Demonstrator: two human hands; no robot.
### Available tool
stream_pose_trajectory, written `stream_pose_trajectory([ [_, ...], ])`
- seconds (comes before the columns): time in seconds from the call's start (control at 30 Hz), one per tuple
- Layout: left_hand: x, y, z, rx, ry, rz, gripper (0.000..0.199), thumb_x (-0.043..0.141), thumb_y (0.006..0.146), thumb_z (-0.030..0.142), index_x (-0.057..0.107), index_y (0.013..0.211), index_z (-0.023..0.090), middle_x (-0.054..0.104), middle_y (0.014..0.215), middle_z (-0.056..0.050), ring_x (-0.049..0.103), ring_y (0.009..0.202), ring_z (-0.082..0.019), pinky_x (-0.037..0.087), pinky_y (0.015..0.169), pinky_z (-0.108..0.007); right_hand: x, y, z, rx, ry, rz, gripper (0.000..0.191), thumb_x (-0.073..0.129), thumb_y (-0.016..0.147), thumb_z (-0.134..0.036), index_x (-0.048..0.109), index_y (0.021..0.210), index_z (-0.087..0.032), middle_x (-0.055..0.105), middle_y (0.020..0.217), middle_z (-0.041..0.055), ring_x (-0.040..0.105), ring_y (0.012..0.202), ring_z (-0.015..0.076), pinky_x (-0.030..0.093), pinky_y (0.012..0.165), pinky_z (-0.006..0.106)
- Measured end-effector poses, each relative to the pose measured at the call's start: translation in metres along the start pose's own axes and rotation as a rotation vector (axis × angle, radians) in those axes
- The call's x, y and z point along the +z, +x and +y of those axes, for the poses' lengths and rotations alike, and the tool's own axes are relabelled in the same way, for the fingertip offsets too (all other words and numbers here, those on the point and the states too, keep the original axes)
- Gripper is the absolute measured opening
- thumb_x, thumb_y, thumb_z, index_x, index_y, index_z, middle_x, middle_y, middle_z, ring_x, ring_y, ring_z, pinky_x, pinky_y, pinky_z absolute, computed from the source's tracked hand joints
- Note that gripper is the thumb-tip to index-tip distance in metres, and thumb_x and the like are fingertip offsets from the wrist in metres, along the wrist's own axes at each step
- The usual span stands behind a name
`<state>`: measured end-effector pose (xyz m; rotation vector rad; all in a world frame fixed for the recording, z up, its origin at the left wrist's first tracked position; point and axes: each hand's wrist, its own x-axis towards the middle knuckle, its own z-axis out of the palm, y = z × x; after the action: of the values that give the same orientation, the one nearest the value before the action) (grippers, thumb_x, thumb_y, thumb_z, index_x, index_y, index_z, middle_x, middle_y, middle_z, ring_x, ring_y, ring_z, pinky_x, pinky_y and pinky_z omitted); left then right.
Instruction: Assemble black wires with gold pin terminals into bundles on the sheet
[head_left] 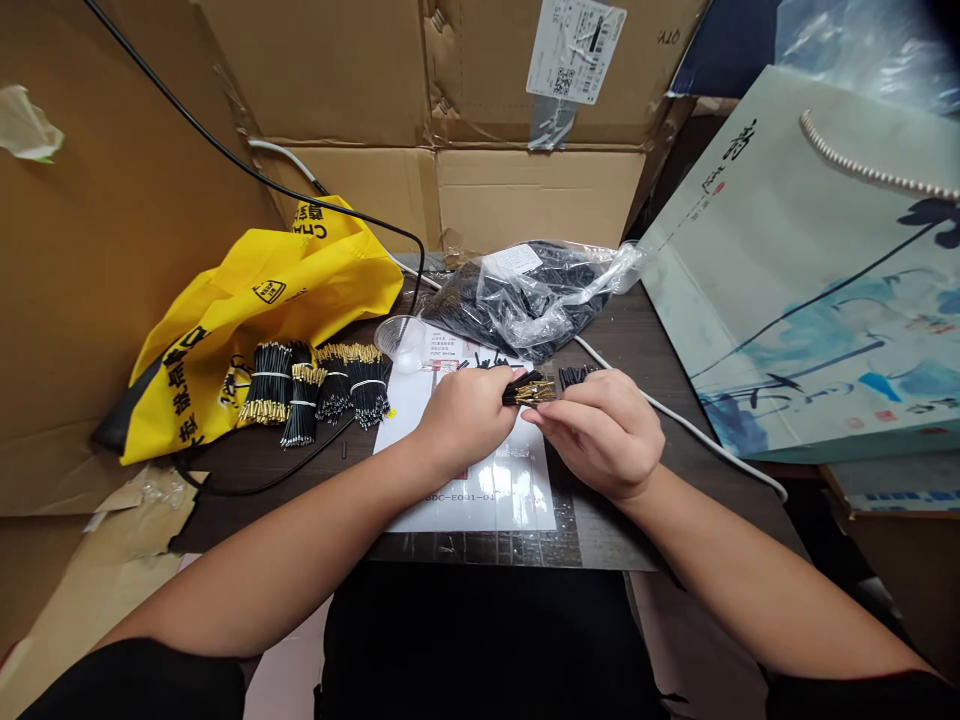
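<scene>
My left hand (472, 415) is closed around a bundle of short black wires (529, 388) with gold terminals pointing right. At the gold ends, the fingertips of my right hand (607, 430) are pinched together; what they hold is too small to make out. Both hands are above a white printed sheet (517, 500) under clear film. Several short black pieces (487, 360) lie just beyond my left hand, and a row of black pieces (576, 375) shows behind my right fingers.
Banded wire bundles (266, 385) lie at left before a yellow bag (270, 275). A clear plastic bag of black pieces (525, 295) sits behind the sheet, near a clear cup (401, 340). Cardboard (540, 195) walls the back; a paper bag (795, 290) stands right. A white cable (705, 445) crosses the table.
</scene>
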<state>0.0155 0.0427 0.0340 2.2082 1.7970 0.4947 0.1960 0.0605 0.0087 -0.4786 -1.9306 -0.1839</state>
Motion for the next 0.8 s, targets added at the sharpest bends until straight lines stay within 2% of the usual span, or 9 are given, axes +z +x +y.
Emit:
stream_pose_trajectory([
  [0.33,0.0018,0.0029,-0.0034,-0.027,0.033,-0.003,0.027,0.051,0.085,0.025,0.070,0.103,0.019,0.071,0.084,-0.009,0.065,0.080,-0.025,0.044,0.068,-0.031,-0.0007,0.0051,-0.0015,0.041,-0.052,-0.073,0.019,0.074,0.081,-0.021,0.066,0.098,-0.024,0.069,0.081,0.0023,0.060,0.068,0.0150,0.046,0.065,0.032],
  [0.5,0.0016,0.0048,-0.0039,-0.044,0.112,-0.036,0.031,0.043,0.090,0.032,0.070,0.096,0.017,0.071,0.083,-0.012,0.065,0.077,-0.026,0.044,0.067,-0.033,0.0013,0.0046,-0.0012,0.085,-0.048,-0.115,0.015,0.073,0.081,-0.021,0.065,0.094,-0.021,0.069,0.082,0.0035,0.060,0.072,0.0161,0.046,0.068,0.032],
  [0.67,-0.0010,0.0055,-0.0032,-0.060,0.157,-0.044,0.031,0.042,0.090,0.031,0.069,0.097,0.016,0.071,0.085,-0.013,0.066,0.078,-0.027,0.044,0.066,-0.033,0.0050,0.0029,-0.0026,0.143,-0.057,-0.145,0.009,0.069,0.085,-0.023,0.064,0.093,-0.020,0.070,0.083,0.0046,0.062,0.074,0.0167,0.045,0.067,0.032],
  [0.8,-0.0023,0.0056,-0.0045,-0.057,0.147,-0.032,0.028,0.044,0.088,0.030,0.069,0.092,0.017,0.069,0.080,-0.011,0.064,0.074,-0.025,0.042,0.064,-0.031,0.0065,0.0012,-0.0058,0.133,-0.059,-0.139,0.013,0.071,0.084,-0.021,0.064,0.095,-0.022,0.071,0.083,0.0031,0.063,0.074,0.0167,0.046,0.068,0.033],
])
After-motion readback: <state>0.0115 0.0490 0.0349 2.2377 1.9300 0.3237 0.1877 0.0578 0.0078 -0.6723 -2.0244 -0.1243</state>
